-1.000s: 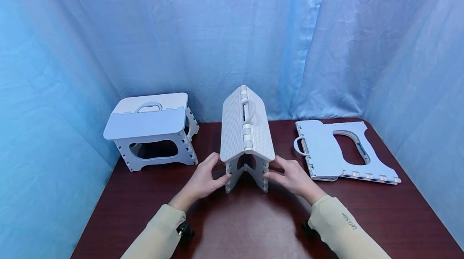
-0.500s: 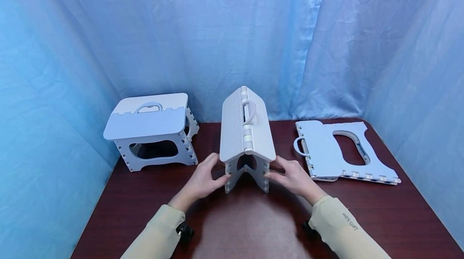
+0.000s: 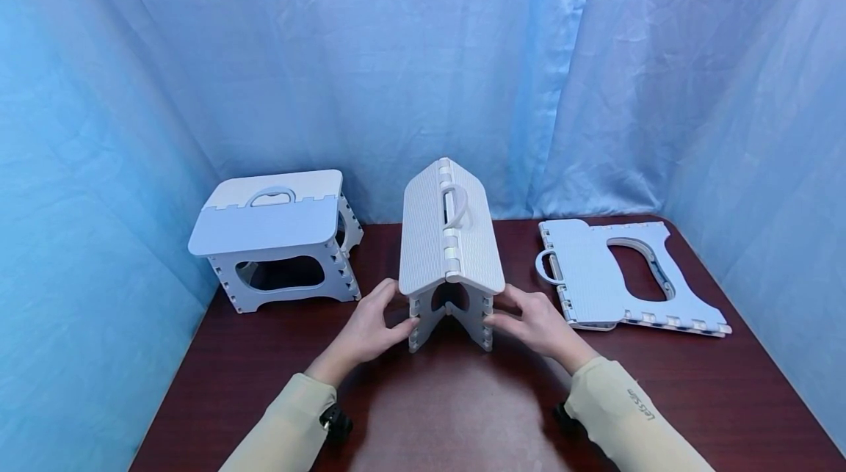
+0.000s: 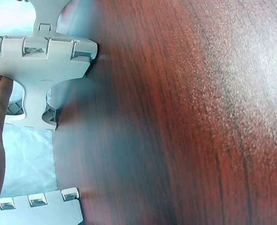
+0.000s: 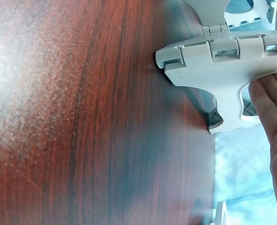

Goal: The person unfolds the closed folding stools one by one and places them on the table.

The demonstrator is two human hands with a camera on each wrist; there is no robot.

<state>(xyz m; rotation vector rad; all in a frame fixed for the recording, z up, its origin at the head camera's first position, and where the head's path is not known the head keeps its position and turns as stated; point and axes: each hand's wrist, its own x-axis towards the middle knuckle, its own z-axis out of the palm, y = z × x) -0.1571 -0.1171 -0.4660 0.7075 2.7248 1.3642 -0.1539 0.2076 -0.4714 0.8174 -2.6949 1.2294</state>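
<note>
A white folding step stool (image 3: 423, 237) stands half unfolded in the middle of the table, its ribbed top peaked like a roof with a loop handle along the ridge. My left hand (image 3: 370, 325) grips its left leg panel, thumb on the front hinged edge. On the opposite side, my right hand (image 3: 538, 321) holds the right leg panel in the same manner. Both wrist views show fingers reaching into the cutout of each leg panel (image 4: 40, 70). From the head view, the fingers behind the panels are partly hidden.
At the left stands a fully unfolded white stool (image 3: 271, 226). A folded white stool (image 3: 588, 274) lies flat on the right, its handle pointing left. The dark red wooden table (image 3: 449, 413) is enclosed by blue curtains (image 3: 370, 75).
The middle stool's top and legs have spread slightly wider. My hands have moved a little apart with its panels, keeping their grip. Both side stools stay put.
</note>
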